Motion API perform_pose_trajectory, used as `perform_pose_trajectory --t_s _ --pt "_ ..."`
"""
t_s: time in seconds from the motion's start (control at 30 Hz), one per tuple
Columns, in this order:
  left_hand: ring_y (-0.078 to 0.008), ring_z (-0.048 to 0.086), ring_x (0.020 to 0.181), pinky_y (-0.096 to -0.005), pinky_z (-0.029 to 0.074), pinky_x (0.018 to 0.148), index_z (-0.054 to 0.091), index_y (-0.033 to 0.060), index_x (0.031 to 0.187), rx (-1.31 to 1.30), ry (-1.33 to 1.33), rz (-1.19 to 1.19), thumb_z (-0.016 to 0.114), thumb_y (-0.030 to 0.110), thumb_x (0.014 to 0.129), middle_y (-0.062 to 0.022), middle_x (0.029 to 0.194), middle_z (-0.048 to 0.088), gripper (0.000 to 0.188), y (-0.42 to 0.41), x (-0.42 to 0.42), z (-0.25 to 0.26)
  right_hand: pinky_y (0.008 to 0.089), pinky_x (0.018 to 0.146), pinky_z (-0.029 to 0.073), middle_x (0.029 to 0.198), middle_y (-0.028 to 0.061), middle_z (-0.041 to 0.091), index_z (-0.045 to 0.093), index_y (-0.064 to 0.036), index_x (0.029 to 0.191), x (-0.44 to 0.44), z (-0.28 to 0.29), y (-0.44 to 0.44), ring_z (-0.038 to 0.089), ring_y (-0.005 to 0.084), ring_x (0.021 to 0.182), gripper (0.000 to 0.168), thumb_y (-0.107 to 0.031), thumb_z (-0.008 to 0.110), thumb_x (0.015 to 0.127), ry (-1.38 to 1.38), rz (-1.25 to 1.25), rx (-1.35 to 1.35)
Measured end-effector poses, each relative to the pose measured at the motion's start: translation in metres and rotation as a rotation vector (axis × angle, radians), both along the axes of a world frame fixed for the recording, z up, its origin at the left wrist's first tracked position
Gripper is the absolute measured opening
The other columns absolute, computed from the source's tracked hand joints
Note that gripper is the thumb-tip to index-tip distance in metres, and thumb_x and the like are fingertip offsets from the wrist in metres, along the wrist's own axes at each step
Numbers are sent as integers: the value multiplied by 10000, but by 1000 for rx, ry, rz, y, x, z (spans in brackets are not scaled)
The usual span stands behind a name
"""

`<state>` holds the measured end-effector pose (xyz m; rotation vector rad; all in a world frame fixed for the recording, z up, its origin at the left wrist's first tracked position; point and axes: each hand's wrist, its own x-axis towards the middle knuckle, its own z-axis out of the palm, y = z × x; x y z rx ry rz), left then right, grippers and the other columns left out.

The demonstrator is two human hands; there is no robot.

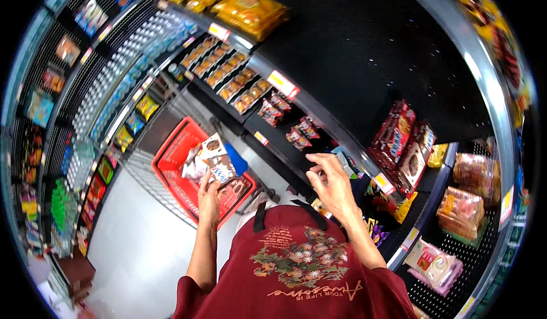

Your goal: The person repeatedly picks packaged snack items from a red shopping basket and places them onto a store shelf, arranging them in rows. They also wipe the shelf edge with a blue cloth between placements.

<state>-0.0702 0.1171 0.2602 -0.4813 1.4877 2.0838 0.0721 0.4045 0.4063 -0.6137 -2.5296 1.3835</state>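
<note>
My left hand (209,196) has its fingers on a brown-and-white cookie packet (221,167), which is over a red plastic shopping basket (171,146). Beside that packet, a white-and-pink wrapped packet (192,165) shows inside the basket. More brown packaging (237,189) lies at the basket's near end, partly hidden. My right hand (335,184) is in the air by the shelf, fingers bent and apart, holding nothing. Right of it, red and brown cookie packs (395,135) lie on the upper shelf (333,49).
The basket sits at a metal wire shopping cart (149,195). Trays of round packaged cakes (233,75) and small red snack packs (273,107) line the lower shelf. Packaged bread (461,212) stands at right. Bottled water (128,75) fills shelving across the aisle floor (124,250).
</note>
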Motion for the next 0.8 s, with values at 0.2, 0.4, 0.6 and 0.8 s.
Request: perform_pose_trajectory --t_s 0.2,0.4,0.6,0.8 --pt "-150 666 779 -283 573 585 426 48 1536 -270 -254 5 563 61 955 -72 1018 670 597 -94 13 -145 307 767 562 1251 136 602 624 -20 1284 -5 -5 -15 685 196 942 333 -14 657 953 -122 97 -1" --pt "-206 695 747 -311 570 520 505 158 1493 -173 -556 1 457 59 980 -105 1037 696 525 -96 22 -242 336 726 580 1214 140 628 646 -19 1242 -11 -11 -24 707 225 878 296 -40 667 947 -165 133 56" --pt "-209 714 781 -334 579 550 511 183 1463 -231 -512 -144 498 77 971 -107 1082 703 503 -44 10 -271 349 737 584 1180 145 631 646 -22 1238 -6 -10 -33 701 239 886 296 -36 668 943 -225 102 77" --pt "-187 680 702 -342 533 546 625 207 1271 -418 -535 -268 432 184 1021 -52 934 663 317 -20 -2 -312 371 783 589 1196 150 622 641 -25 1245 8 -12 -33 696 258 910 299 -50 668 947 -271 70 86"
